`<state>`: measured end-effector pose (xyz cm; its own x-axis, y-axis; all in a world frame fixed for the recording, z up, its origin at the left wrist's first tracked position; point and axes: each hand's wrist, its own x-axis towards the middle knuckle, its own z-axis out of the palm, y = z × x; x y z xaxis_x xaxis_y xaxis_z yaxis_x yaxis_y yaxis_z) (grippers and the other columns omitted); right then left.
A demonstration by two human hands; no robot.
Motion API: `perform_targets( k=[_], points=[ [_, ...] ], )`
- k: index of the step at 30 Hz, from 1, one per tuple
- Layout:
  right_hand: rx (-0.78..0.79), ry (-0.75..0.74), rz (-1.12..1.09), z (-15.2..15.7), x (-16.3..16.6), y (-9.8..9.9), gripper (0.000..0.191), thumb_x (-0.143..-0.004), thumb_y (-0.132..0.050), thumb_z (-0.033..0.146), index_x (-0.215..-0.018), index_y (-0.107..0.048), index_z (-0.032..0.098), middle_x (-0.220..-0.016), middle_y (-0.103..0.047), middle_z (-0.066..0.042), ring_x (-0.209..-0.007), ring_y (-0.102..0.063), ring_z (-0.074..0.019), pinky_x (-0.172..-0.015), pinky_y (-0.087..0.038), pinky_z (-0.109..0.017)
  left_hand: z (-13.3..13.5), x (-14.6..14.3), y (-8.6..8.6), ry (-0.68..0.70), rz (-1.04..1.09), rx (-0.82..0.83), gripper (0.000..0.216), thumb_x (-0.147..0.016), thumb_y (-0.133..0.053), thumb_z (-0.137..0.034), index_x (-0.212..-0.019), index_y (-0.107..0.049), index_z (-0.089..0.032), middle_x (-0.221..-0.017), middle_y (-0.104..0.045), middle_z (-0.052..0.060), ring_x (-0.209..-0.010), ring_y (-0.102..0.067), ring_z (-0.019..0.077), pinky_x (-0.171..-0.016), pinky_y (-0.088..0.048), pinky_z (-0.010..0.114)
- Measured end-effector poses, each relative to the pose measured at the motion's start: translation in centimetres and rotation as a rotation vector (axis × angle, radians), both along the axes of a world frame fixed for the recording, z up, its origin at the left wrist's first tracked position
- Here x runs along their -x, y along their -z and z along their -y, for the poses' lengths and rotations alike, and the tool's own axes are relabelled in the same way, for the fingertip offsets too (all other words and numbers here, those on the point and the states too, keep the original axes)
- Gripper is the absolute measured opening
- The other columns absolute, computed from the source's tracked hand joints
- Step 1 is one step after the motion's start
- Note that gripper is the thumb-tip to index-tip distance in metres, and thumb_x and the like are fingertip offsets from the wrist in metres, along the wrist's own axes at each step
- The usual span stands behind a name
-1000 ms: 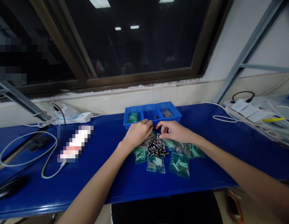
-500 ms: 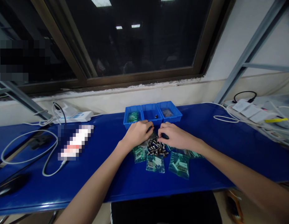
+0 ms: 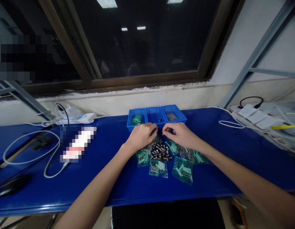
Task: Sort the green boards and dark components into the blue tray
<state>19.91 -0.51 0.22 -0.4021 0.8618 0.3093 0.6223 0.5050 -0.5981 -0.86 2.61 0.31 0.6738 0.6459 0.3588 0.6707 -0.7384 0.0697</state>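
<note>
A heap of small dark, shiny metal pieces, like short bolts (image 3: 160, 152), lies on the blue table. Just behind the heap, my left hand (image 3: 143, 135) is closed, fingers curled down and thumb tucked in; what they hold is hidden. My right hand (image 3: 178, 133) hovers at the heap's far right side, thumb and fingertips pinched together; anything between them is too small to name. Around the heap lie clear greenish bags of pins and pale sleeves, among them a front bag (image 3: 158, 168), a right front bag (image 3: 183, 170) and a left bag (image 3: 143, 157).
Behind my hands stand three joined blue bins: a left bin (image 3: 129, 124) with green bags, a middle bin (image 3: 152, 112) with one small dark piece, and a right bin (image 3: 182, 116) with clear bags. White cables, a mouse (image 3: 14, 186) and power strips (image 3: 84, 118) lie around.
My right hand has lifted off the heap and moved slightly back and right, uncovering bags beneath it. My left hand stays almost in place. The view has shifted slightly.
</note>
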Motion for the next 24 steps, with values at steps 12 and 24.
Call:
perform_targets(
  k=[12,24],
  points=[
    [0.091,0.032,-0.394,-0.7,0.2,0.9,0.011,-0.088,-0.058,0.028,-0.09,-0.065,0.02,-0.087,-0.069,-0.004,-0.079,-0.065,-0.0172,-0.07,-0.051,-0.032,0.5,-0.2,-0.2,0.113,0.048,-0.056,0.024,-0.099,-0.043,-0.031,-0.101,-0.062,-0.017,-0.088,-0.062,0.005,-0.076,-0.061,0.0158,-0.064,-0.046,0.028],
    [0.173,0.034,-0.433,-0.4,0.9,1.5,0.017,-0.083,-0.063,0.023,-0.099,-0.063,0.02,-0.087,-0.074,-0.005,-0.083,-0.07,-0.0196,-0.078,-0.055,-0.035,0.0,0.1,0.2,0.115,0.068,-0.065,0.026,-0.101,-0.039,-0.029,-0.1,-0.061,-0.016,-0.09,-0.063,0.006,-0.077,-0.061,0.0151,-0.066,-0.048,0.027]
  ],
)
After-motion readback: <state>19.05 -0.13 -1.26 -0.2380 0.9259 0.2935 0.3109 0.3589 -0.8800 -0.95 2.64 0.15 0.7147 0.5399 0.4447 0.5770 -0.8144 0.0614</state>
